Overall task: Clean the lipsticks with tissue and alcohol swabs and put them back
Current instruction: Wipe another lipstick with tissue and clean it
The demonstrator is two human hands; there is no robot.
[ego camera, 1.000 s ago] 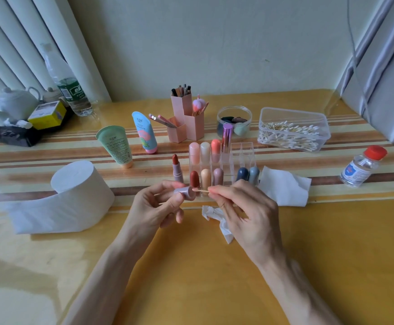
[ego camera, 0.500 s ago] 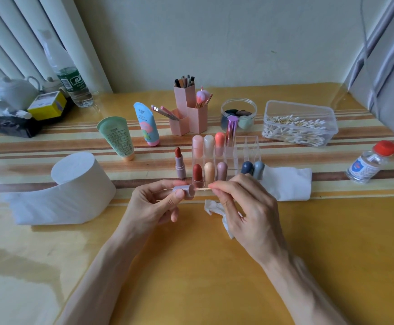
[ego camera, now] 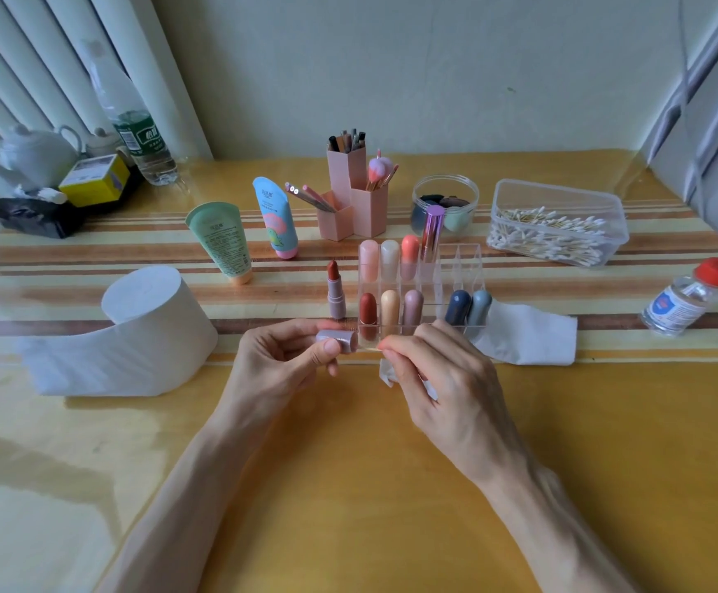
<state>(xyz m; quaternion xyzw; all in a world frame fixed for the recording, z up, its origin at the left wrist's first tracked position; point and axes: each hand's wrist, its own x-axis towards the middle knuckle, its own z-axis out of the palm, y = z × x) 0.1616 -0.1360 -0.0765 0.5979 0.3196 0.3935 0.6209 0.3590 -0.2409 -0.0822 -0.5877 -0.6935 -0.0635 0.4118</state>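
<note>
Glossy yellow tabletop [ego camera: 391, 485] is spread beneath both hands. A pale mauve cylindrical lipstick cap [ego camera: 340, 340] is gripped sideways by the left hand [ego camera: 280, 365], one end turned toward the right hand [ego camera: 443, 378]. There thumb and forefinger are pinched together just beside that end, and a crumpled white tissue [ego camera: 387, 372] is tucked under the curled remaining fingers. Little is altered from a second ago, though the thin swab stick then seen at the cap can hardly be made out now; cap cleaning is judged unfinished. Just behind, the uncapped red-brown lipstick in its mauve tube [ego camera: 335, 293] is left standing beside the clear acrylic organiser [ego camera: 455, 267].
</note>
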